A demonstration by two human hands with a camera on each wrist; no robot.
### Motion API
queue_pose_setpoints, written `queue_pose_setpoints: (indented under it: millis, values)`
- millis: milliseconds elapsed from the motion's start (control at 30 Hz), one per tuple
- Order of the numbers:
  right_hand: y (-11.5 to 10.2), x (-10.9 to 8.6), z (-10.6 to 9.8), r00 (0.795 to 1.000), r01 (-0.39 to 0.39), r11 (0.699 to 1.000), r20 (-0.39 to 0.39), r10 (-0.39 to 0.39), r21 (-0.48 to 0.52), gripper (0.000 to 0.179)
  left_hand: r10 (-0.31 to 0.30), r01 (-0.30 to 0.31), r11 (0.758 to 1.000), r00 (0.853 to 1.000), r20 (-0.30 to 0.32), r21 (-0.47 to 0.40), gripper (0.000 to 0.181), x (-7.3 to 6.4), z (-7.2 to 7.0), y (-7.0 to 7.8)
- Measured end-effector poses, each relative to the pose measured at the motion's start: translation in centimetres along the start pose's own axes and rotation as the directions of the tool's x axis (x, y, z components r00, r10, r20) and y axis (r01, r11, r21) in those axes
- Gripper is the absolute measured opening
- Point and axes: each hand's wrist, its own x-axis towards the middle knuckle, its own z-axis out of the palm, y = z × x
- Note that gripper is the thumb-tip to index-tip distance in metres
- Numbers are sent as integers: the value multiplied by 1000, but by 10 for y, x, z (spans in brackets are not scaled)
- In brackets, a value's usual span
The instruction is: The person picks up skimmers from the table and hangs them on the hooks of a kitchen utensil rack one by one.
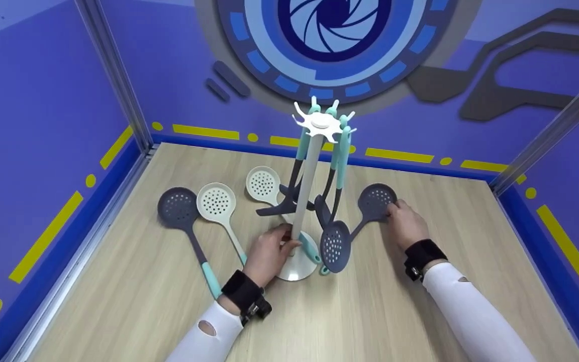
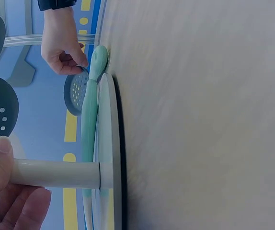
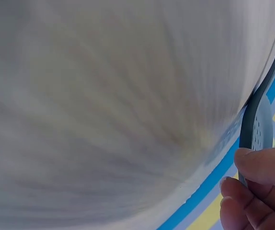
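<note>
My left hand (image 1: 269, 251) holds the white pole (image 1: 307, 186) of a utensil stand low down, just above its round base (image 1: 295, 270). At the right, my right hand (image 1: 406, 223) pinches the rim of a dark grey skimmer (image 1: 376, 201) between thumb and fingers. That skimmer's handle runs toward the stand, partly hidden behind a hanging dark skimmer (image 1: 335, 246). A cream skimmer (image 1: 263, 184) lies behind the pole, its teal handle (image 1: 309, 247) crossing the base. The right wrist view shows the thumb (image 3: 262, 165) on the pinched rim.
Several dark utensils with teal handles (image 1: 343, 156) hang from the stand's white hooked top (image 1: 321, 122). Left of it, another cream skimmer (image 1: 216, 202) and a dark skimmer (image 1: 178, 207) lie on the wooden table (image 1: 118, 301). Blue panels (image 1: 169, 90) enclose the back and sides.
</note>
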Motion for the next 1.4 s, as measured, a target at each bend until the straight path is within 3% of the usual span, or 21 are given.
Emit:
queue_pose_setpoints:
  millis: [200, 300, 467, 567, 800, 967, 1200, 1400]
  values:
    - [-4, 0, -3, 999, 45, 999, -18, -45, 15, 14, 10, -10, 1000, 1000, -2, -6, 28, 0, 0, -1]
    - [-12, 1, -4, 994, 112, 993, -16, -112, 37, 13, 11, -11, 1000, 1000, -7, -9, 27, 1, 1, -1]
    - [-29, 6, 2, 956, 293, 955, 15, -294, 39, 20, 9, -10, 999, 1000, -11, -31, 24, 1, 1, -2]
    - [-36, 9, 6, 934, 355, 934, 35, -357, 36, 22, 16, -17, 1000, 1000, -15, -20, 25, 0, 1, -2]
    - [-42, 14, 9, 928, 355, 934, 107, -356, 33, 23, 31, -31, 999, 999, -21, -20, 29, -1, 2, -2]
    - [-40, 14, 10, 924, 373, 928, 98, -371, -7, 15, 25, -26, 998, 999, -21, -49, 27, 0, 2, -1]
    - [-34, 12, 14, 888, 458, 887, 77, -454, -56, 8, 21, -22, 998, 1000, -15, -55, 27, -1, 3, -3]
    - [-27, 7, 13, 880, 474, 877, 92, -467, -83, 10, 10, -11, 997, 1000, -8, -73, 25, 0, 2, -3]
